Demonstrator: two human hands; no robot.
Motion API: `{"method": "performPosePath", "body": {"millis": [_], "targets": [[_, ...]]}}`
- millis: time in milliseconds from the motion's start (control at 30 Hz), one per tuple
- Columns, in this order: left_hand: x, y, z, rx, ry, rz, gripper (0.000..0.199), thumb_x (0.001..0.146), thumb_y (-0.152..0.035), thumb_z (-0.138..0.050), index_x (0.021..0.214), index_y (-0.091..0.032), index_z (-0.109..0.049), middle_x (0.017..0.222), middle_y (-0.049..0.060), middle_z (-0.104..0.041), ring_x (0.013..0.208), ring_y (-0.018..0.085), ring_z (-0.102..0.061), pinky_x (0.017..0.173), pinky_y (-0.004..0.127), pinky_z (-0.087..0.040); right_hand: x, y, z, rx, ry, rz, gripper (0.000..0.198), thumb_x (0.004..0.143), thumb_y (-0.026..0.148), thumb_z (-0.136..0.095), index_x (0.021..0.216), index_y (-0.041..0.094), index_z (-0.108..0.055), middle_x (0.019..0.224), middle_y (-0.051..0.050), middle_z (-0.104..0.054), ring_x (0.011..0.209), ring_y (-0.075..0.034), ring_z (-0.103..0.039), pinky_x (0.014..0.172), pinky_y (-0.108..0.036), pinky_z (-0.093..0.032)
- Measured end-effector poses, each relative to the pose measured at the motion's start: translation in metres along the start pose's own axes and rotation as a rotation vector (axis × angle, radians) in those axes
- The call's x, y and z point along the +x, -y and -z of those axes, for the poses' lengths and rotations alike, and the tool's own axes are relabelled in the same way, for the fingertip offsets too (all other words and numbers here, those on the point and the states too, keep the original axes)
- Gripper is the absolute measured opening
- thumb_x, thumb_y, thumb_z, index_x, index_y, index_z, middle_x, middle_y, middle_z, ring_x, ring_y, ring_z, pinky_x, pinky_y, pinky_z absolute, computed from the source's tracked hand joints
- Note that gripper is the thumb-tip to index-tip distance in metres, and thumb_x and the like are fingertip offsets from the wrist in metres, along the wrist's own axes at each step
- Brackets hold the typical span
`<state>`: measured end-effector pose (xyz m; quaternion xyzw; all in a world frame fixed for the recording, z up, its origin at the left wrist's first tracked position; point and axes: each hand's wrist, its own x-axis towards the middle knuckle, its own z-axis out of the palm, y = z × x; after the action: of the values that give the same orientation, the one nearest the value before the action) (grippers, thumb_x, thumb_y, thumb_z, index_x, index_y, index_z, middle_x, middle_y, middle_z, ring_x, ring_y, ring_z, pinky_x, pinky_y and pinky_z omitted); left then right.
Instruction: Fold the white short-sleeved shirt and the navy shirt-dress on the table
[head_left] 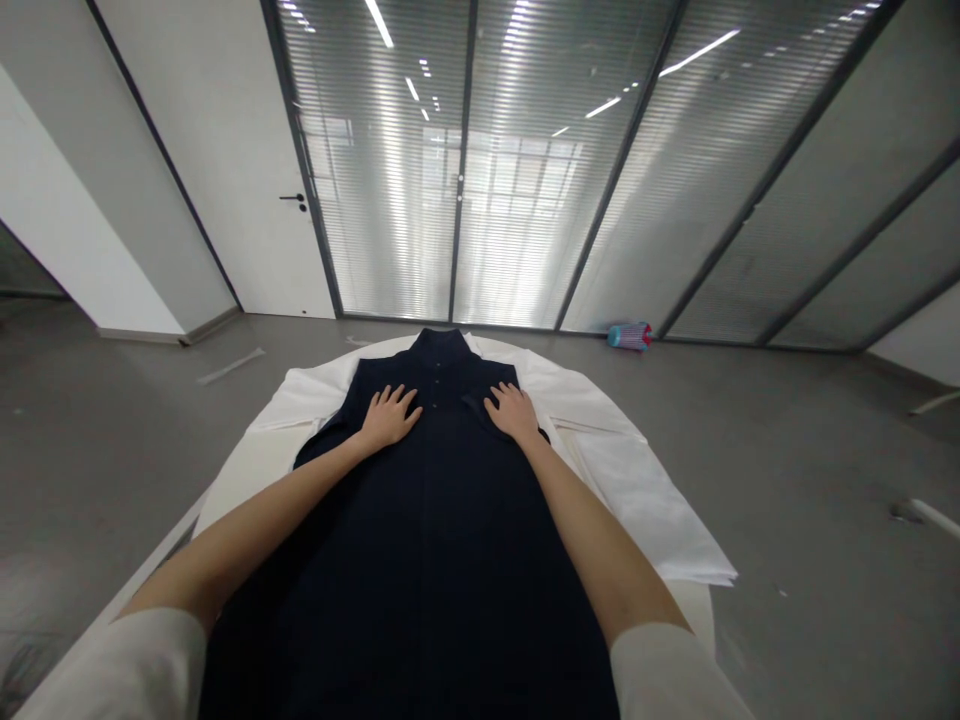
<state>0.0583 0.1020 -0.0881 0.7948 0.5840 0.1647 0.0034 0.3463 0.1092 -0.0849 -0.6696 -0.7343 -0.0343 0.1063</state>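
Note:
A navy polo shirt (427, 520) lies spread face up, its collar (439, 345) at the far end and small buttons down the neck opening. My left hand (388, 418) rests flat on the left side of its chest, fingers spread. On the right side of the chest lies my right hand (514, 410), also flat with fingers apart, near a fold by the sleeve. Beneath the polo is a white garment (637, 500), showing on both sides. Its right part hangs past the table's edge. The near end of the polo runs out of view.
The cream table (247, 465) has a rounded far end. A blue and red patterned object (630, 336) lies on the grey floor by the glass partition (517, 230). A white door (277, 240) is at the back left, and a tape-like strip (232, 366) lies on the floor.

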Motion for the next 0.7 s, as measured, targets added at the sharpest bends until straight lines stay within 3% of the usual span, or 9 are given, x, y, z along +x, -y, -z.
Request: {"method": "performPosePath", "body": {"millis": [100,200,300,433,533,700], "targets": [[0.021,0.000,0.003,-0.251,-0.035,0.071,0.040,0.089,-0.046,-0.060,0.118,-0.021,-0.070,0.141,0.014,-0.057,0.138,0.041,-0.041,0.114,0.056,-0.028,-0.001,0.000,0.000,0.004,-0.011,0.000,0.055,0.101,0.045,-0.036,0.142,0.015,-0.055,0.151,-0.013,-0.047,0.142,-0.029,-0.039,0.115,-0.043,-0.028],[0.072,0.000,0.018,-0.601,-0.041,0.208,0.028,0.086,-0.041,-0.066,0.097,-0.017,-0.075,0.127,0.014,-0.065,0.128,0.038,-0.051,0.111,0.049,-0.036,-0.001,0.000,0.000,0.009,-0.019,-0.006,0.054,0.100,0.045,-0.036,0.140,0.015,-0.057,0.150,-0.012,-0.049,0.141,-0.029,-0.040,0.114,-0.042,-0.029],[0.131,0.005,0.032,-0.746,-0.017,0.294,0.036,0.090,-0.044,-0.063,0.108,-0.015,-0.071,0.119,0.015,-0.068,0.102,0.031,-0.068,0.091,0.040,-0.053,-0.001,0.000,-0.001,0.019,-0.022,-0.012,0.054,0.100,0.045,-0.036,0.140,0.016,-0.057,0.150,-0.012,-0.049,0.141,-0.029,-0.039,0.114,-0.043,-0.029],[0.180,0.007,0.030,-0.920,0.001,0.373,0.056,0.091,-0.057,-0.057,0.131,-0.019,-0.058,0.129,0.017,-0.062,0.077,0.021,-0.072,0.067,0.032,-0.057,-0.002,0.000,-0.001,0.030,-0.017,-0.017,0.054,0.100,0.044,-0.037,0.140,0.016,-0.057,0.151,-0.012,-0.048,0.142,-0.028,-0.038,0.115,-0.043,-0.028],[0.193,0.005,0.016,-0.984,-0.003,0.389,0.062,0.088,-0.058,-0.062,0.137,-0.021,-0.052,0.128,0.017,-0.062,0.076,0.019,-0.071,0.067,0.032,-0.058,-0.002,0.001,0.001,0.033,-0.016,-0.017,0.053,0.100,0.044,-0.037,0.140,0.016,-0.057,0.151,-0.012,-0.048,0.142,-0.028,-0.038,0.115,-0.043,-0.028],[0.196,0.009,-0.001,-0.934,-0.097,0.363,0.065,0.081,-0.032,-0.075,0.137,-0.010,-0.051,0.101,0.012,-0.070,0.080,0.017,-0.067,0.076,0.030,-0.055,-0.001,0.002,0.002,0.043,-0.013,-0.019,0.053,0.099,0.043,-0.038,0.140,0.015,-0.057,0.151,-0.012,-0.048,0.142,-0.028,-0.038,0.115,-0.042,-0.028]]}}
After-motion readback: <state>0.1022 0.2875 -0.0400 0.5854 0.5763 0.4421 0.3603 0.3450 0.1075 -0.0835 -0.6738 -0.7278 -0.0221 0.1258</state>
